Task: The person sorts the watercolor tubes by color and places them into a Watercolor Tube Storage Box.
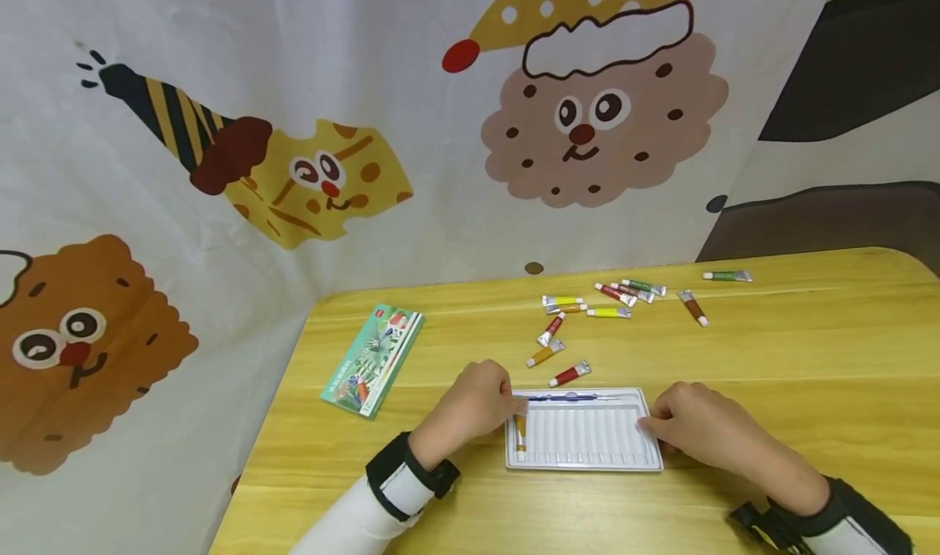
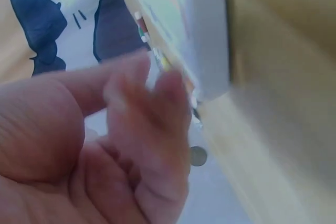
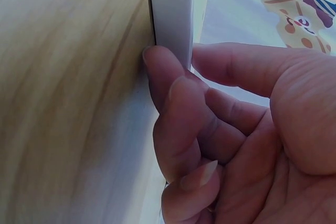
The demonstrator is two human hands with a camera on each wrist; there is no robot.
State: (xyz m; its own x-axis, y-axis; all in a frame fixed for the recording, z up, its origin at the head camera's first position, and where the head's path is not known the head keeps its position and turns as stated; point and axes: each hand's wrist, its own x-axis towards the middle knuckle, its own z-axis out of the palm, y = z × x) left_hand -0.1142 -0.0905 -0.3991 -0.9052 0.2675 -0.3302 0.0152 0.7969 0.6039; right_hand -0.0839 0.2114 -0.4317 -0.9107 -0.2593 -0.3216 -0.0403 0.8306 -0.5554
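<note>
A white plastic tray [image 1: 587,459] with a row of narrow slots lies on the table. In its leftmost slot is an ochre paint tube [image 1: 520,434], white cap toward the near edge. My left hand [image 1: 477,400] reaches over the tray's left side, thumb and fingertips at the tube's upper end, which they cover. In the left wrist view those fingers [image 2: 170,93] are blurred. My right hand [image 1: 701,424] pinches the tray's right edge between thumb and forefinger; the right wrist view shows the white side wall [image 3: 173,22] there. A blue paintbrush [image 1: 565,397] lies in the tray's far groove.
Several paint tubes lie loose beyond the tray, among them a red tube [image 1: 570,374], an ochre tube [image 1: 546,353] and a brown tube [image 1: 693,308]. A green paint box [image 1: 374,359] lies at the left. A printed cloth [image 1: 441,245] hangs behind the wooden table [image 1: 808,359].
</note>
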